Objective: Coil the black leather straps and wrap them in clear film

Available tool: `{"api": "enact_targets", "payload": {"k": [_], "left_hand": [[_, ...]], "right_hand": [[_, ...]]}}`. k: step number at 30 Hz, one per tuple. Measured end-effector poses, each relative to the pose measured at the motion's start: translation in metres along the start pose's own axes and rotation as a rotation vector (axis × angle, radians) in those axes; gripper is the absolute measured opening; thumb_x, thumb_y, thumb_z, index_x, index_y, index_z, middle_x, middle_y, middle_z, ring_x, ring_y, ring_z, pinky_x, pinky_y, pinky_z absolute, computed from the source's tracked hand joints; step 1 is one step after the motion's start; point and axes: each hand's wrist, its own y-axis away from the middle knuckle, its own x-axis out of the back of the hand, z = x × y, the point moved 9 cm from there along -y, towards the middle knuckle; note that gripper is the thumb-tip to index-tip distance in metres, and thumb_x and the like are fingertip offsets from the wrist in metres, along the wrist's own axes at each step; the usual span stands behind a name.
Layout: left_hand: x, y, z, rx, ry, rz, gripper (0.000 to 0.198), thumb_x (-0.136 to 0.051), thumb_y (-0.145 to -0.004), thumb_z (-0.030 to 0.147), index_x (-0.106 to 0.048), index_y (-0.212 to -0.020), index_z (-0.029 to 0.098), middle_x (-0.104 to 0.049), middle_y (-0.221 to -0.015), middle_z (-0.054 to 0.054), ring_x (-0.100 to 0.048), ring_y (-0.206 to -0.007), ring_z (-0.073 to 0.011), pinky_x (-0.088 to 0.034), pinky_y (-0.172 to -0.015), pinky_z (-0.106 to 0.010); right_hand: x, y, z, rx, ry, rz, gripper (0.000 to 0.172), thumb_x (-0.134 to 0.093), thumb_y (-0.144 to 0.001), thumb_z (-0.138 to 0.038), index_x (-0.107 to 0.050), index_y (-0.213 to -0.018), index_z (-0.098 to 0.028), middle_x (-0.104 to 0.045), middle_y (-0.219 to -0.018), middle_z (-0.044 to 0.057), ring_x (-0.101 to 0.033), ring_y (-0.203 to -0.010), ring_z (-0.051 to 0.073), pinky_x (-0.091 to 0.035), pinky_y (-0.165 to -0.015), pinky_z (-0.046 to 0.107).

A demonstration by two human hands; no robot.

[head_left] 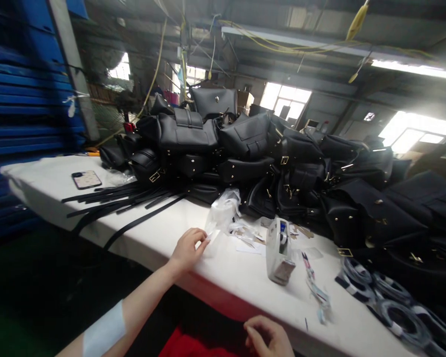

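Note:
My left hand point(190, 248) is over the white tabletop, its thumb and fingertips pinched on the edge of a thin clear plastic bag point(225, 208). The crumpled bag stands up from the table just beyond my fingers. Low in the view, in front of the table edge, my right hand point(270, 338) is loosely curled, thumb and fingers apart, with nothing visible in it. A tape dispenser point(277, 255) stands upright on the table between the hands and the stacked bags. To its right lie small scissors or snips point(308, 266), partly blurred, beside a crumpled wrapper point(321, 300).
Black leather handbags point(245, 136) are heaped along the table's point(163, 253) far side. Long black straps point(134, 201) lie at left, some hanging over the edge, near a phone point(86, 179). Several wrapped strap coils point(397, 317) lie at right. Paper scraps point(250, 238) surround the dispenser.

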Motion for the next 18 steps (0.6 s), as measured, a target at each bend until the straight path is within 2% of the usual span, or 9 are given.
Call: {"api": "enact_targets", "payload": {"k": [3, 5, 7, 9, 11, 14, 16, 18], "left_hand": [[0.023, 0.026, 0.020, 0.022, 0.057, 0.012, 0.026, -0.050, -0.092, 0.030, -0.055, -0.067, 0.021, -0.067, -0.089, -0.006, -0.061, -0.088, -0.0210, -0.047, -0.083, -0.034], [0.033, 0.044, 0.037, 0.037, 0.091, 0.003, 0.026, -0.049, -0.092, 0.031, -0.056, -0.069, 0.021, -0.067, -0.090, -0.006, -0.061, -0.091, -0.0216, -0.047, -0.085, -0.034], [0.037, 0.062, 0.054, 0.040, 0.134, -0.033, 0.024, -0.049, -0.092, 0.029, -0.058, -0.071, 0.021, -0.068, -0.090, -0.006, -0.061, -0.093, -0.0223, -0.045, -0.088, -0.036], [0.034, 0.081, 0.073, 0.026, 0.195, -0.091, 0.022, -0.051, -0.091, 0.027, -0.059, -0.072, 0.022, -0.069, -0.088, -0.006, -0.062, -0.093, -0.0226, -0.042, -0.096, -0.039], [0.025, 0.101, 0.087, 0.017, 0.278, -0.164, 0.020, -0.052, -0.090, 0.025, -0.060, -0.072, 0.023, -0.069, -0.085, -0.005, -0.062, -0.089, -0.0222, -0.041, -0.097, -0.040], [-0.001, 0.136, 0.090, 0.080, 0.376, -0.285, 0.020, -0.051, -0.090, 0.026, -0.060, -0.072, 0.022, -0.067, -0.081, -0.006, -0.061, -0.081, -0.0212, -0.045, -0.083, -0.034], [-0.025, 0.163, 0.077, 0.167, 0.379, -0.379, 0.019, -0.052, -0.089, 0.026, -0.060, -0.072, 0.021, -0.067, -0.080, -0.007, -0.060, -0.078, -0.0203, -0.045, -0.076, -0.031], [-0.054, 0.193, 0.052, 0.280, 0.333, -0.486, 0.015, -0.054, -0.086, 0.024, -0.061, -0.074, 0.019, -0.067, -0.081, -0.006, -0.059, -0.078, -0.0199, -0.044, -0.075, -0.030]], "right_hand": [[-0.011, -0.007, -0.024, 0.026, -0.038, -0.049, 0.052, -0.053, -0.084, -0.066, -0.070, -0.080, -0.017, -0.069, -0.064, 0.007, -0.065, -0.058, 0.021, -0.051, -0.058, 0.031], [-0.017, -0.013, -0.045, 0.069, -0.024, -0.071, 0.047, -0.055, -0.086, -0.061, -0.072, -0.086, -0.017, -0.072, -0.076, 0.010, -0.068, -0.072, 0.024, -0.053, -0.070, 0.035], [-0.024, -0.021, -0.067, 0.133, -0.027, -0.090, 0.041, -0.058, -0.086, -0.055, -0.073, -0.096, -0.018, -0.074, -0.095, 0.012, -0.068, -0.091, 0.027, -0.050, -0.087, 0.040], [-0.035, -0.032, -0.080, 0.148, -0.143, -0.131, 0.042, -0.062, -0.084, -0.054, -0.071, -0.107, -0.020, -0.072, -0.110, 0.011, -0.064, -0.107, 0.028, -0.044, -0.099, 0.043], [-0.049, -0.045, -0.080, 0.058, -0.383, -0.164, 0.051, -0.063, -0.082, -0.056, -0.066, -0.117, -0.019, -0.071, -0.113, 0.011, -0.063, -0.110, 0.028, -0.043, -0.101, 0.044], [-0.063, -0.063, -0.071, -0.112, -0.739, -0.117, 0.059, -0.065, -0.080, -0.059, -0.063, -0.119, -0.015, -0.074, -0.103, 0.012, -0.067, -0.098, 0.026, -0.047, -0.092, 0.042], [-0.061, -0.073, -0.068, -0.135, -0.864, -0.028, 0.056, -0.069, -0.077, -0.056, -0.065, -0.112, -0.013, -0.075, -0.090, 0.010, -0.069, -0.085, 0.023, -0.050, -0.083, 0.037], [-0.052, -0.079, -0.068, -0.099, -0.910, 0.057, 0.049, -0.074, -0.075, -0.052, -0.068, -0.105, -0.014, -0.073, -0.078, 0.005, -0.067, -0.073, 0.018, -0.050, -0.073, 0.032]]}}
